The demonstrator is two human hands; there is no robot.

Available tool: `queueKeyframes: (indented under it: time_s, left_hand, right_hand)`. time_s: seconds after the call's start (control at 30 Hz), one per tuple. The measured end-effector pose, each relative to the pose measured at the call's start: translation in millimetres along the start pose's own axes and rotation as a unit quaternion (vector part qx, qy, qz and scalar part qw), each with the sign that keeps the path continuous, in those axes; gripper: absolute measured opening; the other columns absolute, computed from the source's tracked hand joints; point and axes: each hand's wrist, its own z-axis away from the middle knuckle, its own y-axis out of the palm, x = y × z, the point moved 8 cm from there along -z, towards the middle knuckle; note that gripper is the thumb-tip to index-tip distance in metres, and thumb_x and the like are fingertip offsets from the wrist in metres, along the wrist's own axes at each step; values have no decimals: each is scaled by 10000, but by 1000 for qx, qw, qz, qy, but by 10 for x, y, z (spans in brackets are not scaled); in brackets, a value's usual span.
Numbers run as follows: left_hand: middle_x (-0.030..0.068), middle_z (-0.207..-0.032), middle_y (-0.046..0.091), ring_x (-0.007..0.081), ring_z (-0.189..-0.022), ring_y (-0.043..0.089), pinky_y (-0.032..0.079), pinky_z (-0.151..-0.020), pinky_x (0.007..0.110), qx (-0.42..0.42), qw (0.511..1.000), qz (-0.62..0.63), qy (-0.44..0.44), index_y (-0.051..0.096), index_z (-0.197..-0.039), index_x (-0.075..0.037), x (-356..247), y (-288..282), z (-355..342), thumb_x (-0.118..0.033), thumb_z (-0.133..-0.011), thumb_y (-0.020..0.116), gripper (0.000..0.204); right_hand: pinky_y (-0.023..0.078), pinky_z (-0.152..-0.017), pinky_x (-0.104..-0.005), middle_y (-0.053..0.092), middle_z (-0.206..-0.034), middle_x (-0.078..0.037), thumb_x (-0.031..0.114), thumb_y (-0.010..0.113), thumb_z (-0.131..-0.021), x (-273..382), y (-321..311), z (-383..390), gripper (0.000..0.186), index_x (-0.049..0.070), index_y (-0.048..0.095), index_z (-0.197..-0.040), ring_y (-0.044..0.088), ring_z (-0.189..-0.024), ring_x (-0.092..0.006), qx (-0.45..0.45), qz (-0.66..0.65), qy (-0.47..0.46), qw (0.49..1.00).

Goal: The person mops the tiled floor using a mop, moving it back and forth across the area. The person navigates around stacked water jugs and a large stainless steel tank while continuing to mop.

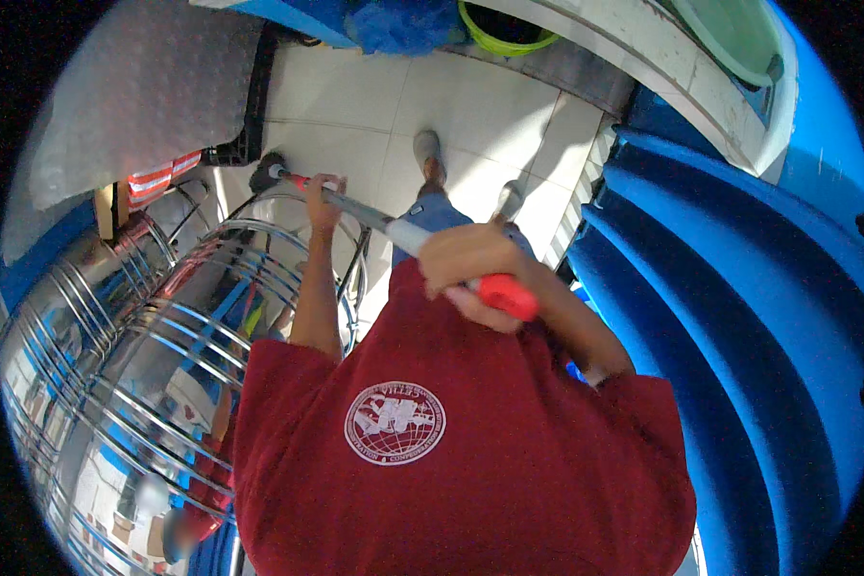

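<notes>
A long pole point(365, 211) crosses in front of my body, with a dark head point(263, 175) at its upper-left end and a red end piece point(509, 298) at its lower right. My left hand point(324, 200) is closed on the pole beside a red section near the head. My right hand point(468, 264), slightly blurred, wraps around the pale lower section next to the red end piece. The head sits by curved metal tubing; whether it touches the floor I cannot tell.
Chrome tube racks point(96, 374) fill the left, below a grey panel point(134, 77). Stacked blue curved pieces point(739, 326) line the right. Tiled floor point(346, 86) lies ahead, with a lime-green bucket point(509, 43), a white ledge point(643, 48) and a pale green basin point(730, 34) beyond.
</notes>
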Motion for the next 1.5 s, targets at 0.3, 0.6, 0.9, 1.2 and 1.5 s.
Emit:
queueKeyframes:
  time_s: [0.3,0.6,0.9,1.2,1.5]
  left_hand:
    - [190,-902,644,389,-918,612,482,-771,441,316,935,15,163,654,-883,-39,-2703,2182,422,-275,-740,722,285]
    - [169,-824,667,379,-857,652,508,-825,518,350,878,57,321,671,-838,-72,-5048,3601,1400,-285,-636,681,294]
    - [183,-932,696,351,-890,679,544,-793,458,436,876,13,206,726,-880,-76,-5596,3519,1544,-305,-640,681,335]
    - [172,-853,673,373,-842,656,522,-756,495,385,912,-57,128,679,-856,-68,-3208,2894,1615,-269,-680,703,268]
    - [149,-851,642,328,-861,634,509,-788,469,339,924,-158,76,683,-760,-119,-1550,1834,1724,-204,-631,741,166]
  right_hand:
    - [440,-562,-386,571,-620,-95,152,522,-714,1762,-1095,2174,162,8,592,-737,516,-519,-189,-312,140,8,940]
    - [319,-570,-387,323,-477,-7,184,453,-762,3065,-1331,4151,212,23,539,-868,353,-469,-151,-508,198,-46,837]
    - [378,-544,-383,381,-493,-16,262,390,-880,3558,-1741,4442,222,62,479,-913,398,-451,-157,-509,200,-113,829]
    - [362,-491,-343,334,-475,-26,236,471,-755,1967,-1617,4263,228,27,562,-748,329,-402,-140,-627,169,-68,757]
    - [288,-501,-336,362,-474,-27,241,465,-796,913,13,3432,250,18,564,-854,336,-434,-130,-493,47,-39,868]
